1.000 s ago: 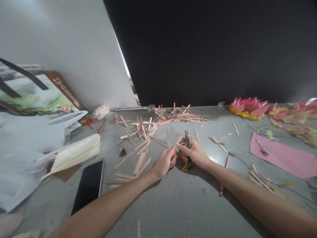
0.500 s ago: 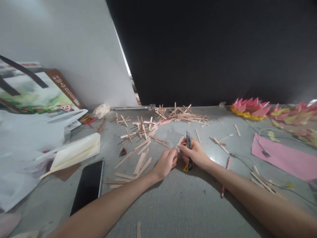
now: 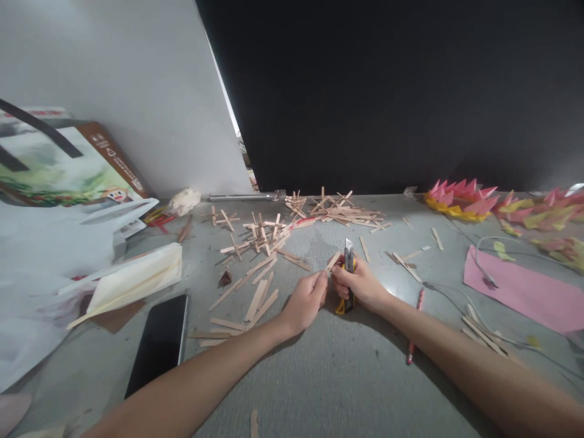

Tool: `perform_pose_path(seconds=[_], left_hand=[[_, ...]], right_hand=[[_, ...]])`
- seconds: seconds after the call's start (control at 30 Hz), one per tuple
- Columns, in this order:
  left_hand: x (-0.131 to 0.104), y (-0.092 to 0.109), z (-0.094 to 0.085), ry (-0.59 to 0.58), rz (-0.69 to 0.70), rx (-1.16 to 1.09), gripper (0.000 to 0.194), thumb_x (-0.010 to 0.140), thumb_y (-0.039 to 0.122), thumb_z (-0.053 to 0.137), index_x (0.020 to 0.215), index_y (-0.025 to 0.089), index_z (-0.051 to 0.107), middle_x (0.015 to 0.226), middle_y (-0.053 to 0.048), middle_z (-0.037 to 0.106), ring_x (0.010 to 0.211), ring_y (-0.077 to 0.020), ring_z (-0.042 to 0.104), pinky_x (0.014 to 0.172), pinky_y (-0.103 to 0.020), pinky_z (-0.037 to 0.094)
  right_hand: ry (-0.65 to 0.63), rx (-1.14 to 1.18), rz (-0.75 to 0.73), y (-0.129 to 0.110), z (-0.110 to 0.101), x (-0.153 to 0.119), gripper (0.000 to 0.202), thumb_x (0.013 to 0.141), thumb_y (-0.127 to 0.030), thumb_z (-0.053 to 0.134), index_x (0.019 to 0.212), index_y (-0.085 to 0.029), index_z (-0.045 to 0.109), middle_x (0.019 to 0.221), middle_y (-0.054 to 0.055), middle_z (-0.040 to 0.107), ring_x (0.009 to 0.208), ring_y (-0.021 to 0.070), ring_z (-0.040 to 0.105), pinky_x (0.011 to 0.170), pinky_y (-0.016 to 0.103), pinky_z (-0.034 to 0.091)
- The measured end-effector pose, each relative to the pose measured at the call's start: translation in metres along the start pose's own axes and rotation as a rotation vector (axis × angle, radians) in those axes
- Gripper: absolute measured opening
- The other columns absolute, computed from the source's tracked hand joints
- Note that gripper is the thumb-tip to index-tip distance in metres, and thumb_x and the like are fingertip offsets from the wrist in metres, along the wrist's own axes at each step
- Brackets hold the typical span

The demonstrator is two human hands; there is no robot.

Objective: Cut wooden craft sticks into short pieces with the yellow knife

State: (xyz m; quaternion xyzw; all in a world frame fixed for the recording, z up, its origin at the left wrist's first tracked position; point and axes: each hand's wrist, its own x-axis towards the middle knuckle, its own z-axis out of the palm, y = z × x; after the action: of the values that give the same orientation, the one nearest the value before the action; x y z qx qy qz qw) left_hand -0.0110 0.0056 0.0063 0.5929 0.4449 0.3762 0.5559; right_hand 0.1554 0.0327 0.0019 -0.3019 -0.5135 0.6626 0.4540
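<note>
Above the middle of the grey table, my left hand (image 3: 306, 302) is closed on a short wooden craft stick (image 3: 333, 261), whose far end sticks out beyond the fingers. Close beside it, my right hand (image 3: 360, 283) is wrapped round a yellow and black utility knife (image 3: 350, 267). The knife stands nearly upright, its blade pointing away from me. My right fingertips are by the stick; whether they touch it I cannot make out. Left of the hands lie loose craft sticks (image 3: 258, 301). Behind these is a heap of sticks joined into crosses (image 3: 262, 234).
A phone (image 3: 157, 344) and a cream paper piece (image 3: 137, 277) lie at left, near a white plastic bag (image 3: 50, 267) and a printed bag (image 3: 68, 164). Right are a red pencil (image 3: 415, 325), pink paper (image 3: 515, 289), cables and a pink folded-paper ring (image 3: 460, 201). A dark panel (image 3: 387, 91) stands behind.
The knife has tipped slightly, and its blade shows more clearly. Both hands stay in nearly the same place with their holds unchanged. The view has shifted slightly at the left.
</note>
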Motion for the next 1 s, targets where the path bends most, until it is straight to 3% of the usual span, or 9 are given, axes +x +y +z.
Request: perform_pose_path(seconds=[0.13, 0.43, 0.67, 0.8, 1.0], left_hand=[[0.000, -0.001, 0.000, 0.029, 0.029, -0.035, 0.055, 0.101, 0.066, 0.041, 0.070, 0.022, 0.040, 0.054, 0.007, 0.037, 0.048, -0.0094, 0.033, 0.049, -0.025, 0.028], [0.003, 0.004, -0.002, 0.246, 0.084, -0.118, 0.054, 0.103, 0.065, 0.040, 0.070, 0.023, 0.037, 0.056, 0.007, 0.037, 0.047, -0.0086, 0.035, 0.047, -0.022, 0.029], [0.004, 0.000, -0.002, 0.235, 0.067, -0.137, 0.048, 0.101, 0.065, 0.044, 0.083, 0.021, 0.048, 0.058, 0.009, 0.034, 0.046, -0.0078, 0.032, 0.047, -0.020, 0.028], [0.005, 0.000, -0.004, 0.252, 0.083, -0.055, 0.047, 0.104, 0.063, 0.040, 0.088, 0.020, 0.050, 0.056, 0.009, 0.039, 0.047, -0.0089, 0.035, 0.049, -0.021, 0.030], [0.004, 0.002, -0.005, 0.241, 0.103, 0.003, 0.039, 0.107, 0.057, 0.038, 0.104, 0.021, 0.053, 0.058, 0.009, 0.043, 0.050, -0.0107, 0.040, 0.054, -0.021, 0.035]], right_hand=[[0.034, 0.028, 0.028, 0.000, 0.002, 0.001, 0.033, 0.091, -0.048, 0.072, 0.088, -0.022, 0.053, 0.052, -0.011, 0.042, 0.041, 0.0080, 0.037, 0.038, 0.020, 0.034], [0.065, 0.167, 0.080, -0.006, 0.006, 0.001, 0.032, 0.085, -0.041, 0.080, 0.087, -0.021, 0.055, 0.053, -0.012, 0.038, 0.041, 0.0074, 0.037, 0.038, 0.020, 0.035], [0.007, 0.081, -0.018, -0.003, 0.010, -0.006, 0.035, 0.098, -0.051, 0.066, 0.113, -0.027, 0.045, 0.065, -0.012, 0.052, 0.040, 0.0101, 0.052, 0.039, 0.021, 0.043], [0.031, 0.024, -0.019, -0.005, 0.015, -0.010, 0.031, 0.102, -0.057, 0.054, 0.108, -0.030, 0.039, 0.076, -0.010, 0.060, 0.035, 0.0094, 0.052, 0.031, 0.020, 0.041], [-0.003, -0.103, 0.059, -0.005, 0.013, -0.010, 0.032, 0.100, -0.056, 0.058, 0.109, -0.026, 0.049, 0.064, -0.008, 0.059, 0.041, 0.0134, 0.057, 0.034, 0.022, 0.046]])
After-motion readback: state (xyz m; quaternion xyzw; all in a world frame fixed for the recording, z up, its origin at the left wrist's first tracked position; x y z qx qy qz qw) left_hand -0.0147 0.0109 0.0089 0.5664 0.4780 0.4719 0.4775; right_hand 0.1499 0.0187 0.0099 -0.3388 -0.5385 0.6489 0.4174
